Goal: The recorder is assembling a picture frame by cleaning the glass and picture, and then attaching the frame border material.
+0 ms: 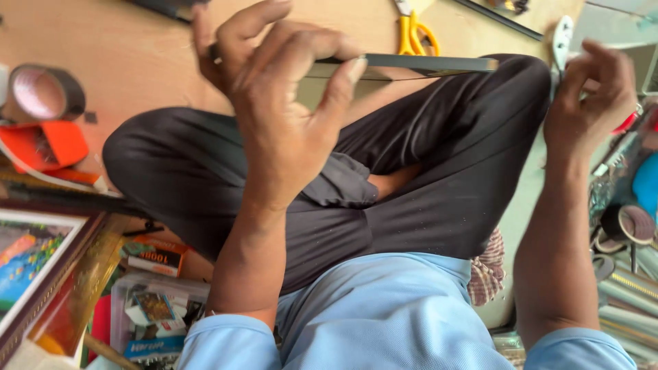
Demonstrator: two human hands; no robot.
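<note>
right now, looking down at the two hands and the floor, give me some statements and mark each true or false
1. The left hand grips a dark flat strip lying across the knees. True.
2. The scissors on the floor have red handles. False: they are yellow.
3. The right hand rests flat on the floor. False: it is raised, fingers at a pale tool.
4. A roll of tape lies on the wooden floor. True.
5. The framed picture leans against the right hand. False: it sits far from it.

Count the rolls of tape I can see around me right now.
3: one brown roll on the floor at upper left, and two rolls side by side at the right edge, below the right hand. Clutter may hide more.
</note>
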